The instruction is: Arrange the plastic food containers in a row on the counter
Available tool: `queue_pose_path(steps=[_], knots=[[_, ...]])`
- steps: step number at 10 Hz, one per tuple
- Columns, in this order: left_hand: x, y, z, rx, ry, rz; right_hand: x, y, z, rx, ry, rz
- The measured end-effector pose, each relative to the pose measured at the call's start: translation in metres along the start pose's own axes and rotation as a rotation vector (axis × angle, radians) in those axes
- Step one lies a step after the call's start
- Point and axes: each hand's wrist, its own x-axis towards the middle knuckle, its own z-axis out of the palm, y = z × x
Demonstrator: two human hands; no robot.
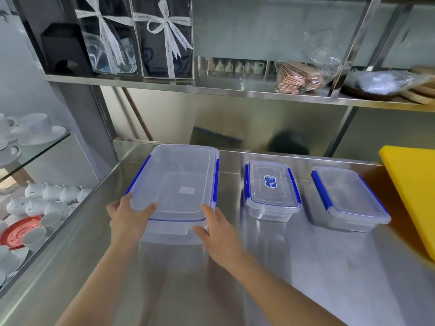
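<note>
A: Where are the containers sitting?

B: Three are standing in a row on the steel counter [294,267]. The big tub [179,184] is sitting at the left, the small box [270,188] with a blue label on its lid is in the middle, and the mid box [348,196] is at the right. All are clear with blue clips and lids on, and gaps are showing between them.

A: What are the hands doing?

B: Both are gripping the near end of the big tub. The left hand [128,220] is wrapping the near-left corner, thumb lying on the lid and fingers going down the side. The right hand [216,228] is clasping the near-right corner, thumb pressing the front wall below the lid, fingers curling around the side. Neither is spread flat; each is closing on the tub.

A: Is the tub lifting?

B: I cannot tell; its base is looking level with the counter.

A: Anything else nearby?

B: A yellow board [414,191] is lying at the far right, just beside the mid box. Glass shelves to the left are holding white cups [35,128] and a red saucer [21,231]. A steel shelf [235,91] above is carrying ribboned boxes [162,36] and bagged items.
</note>
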Motion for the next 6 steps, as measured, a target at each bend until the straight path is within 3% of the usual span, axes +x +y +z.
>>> queue_pose_path(steps=[3, 6], knots=[[0.007, -0.008, 0.002, 0.059, -0.036, 0.025, 0.004, -0.002, -0.009, -0.208, 0.029, -0.056], [-0.002, 0.002, 0.003, 0.307, 0.019, 0.043, -0.009, -0.006, -0.034, -0.219, -0.123, -0.068]])
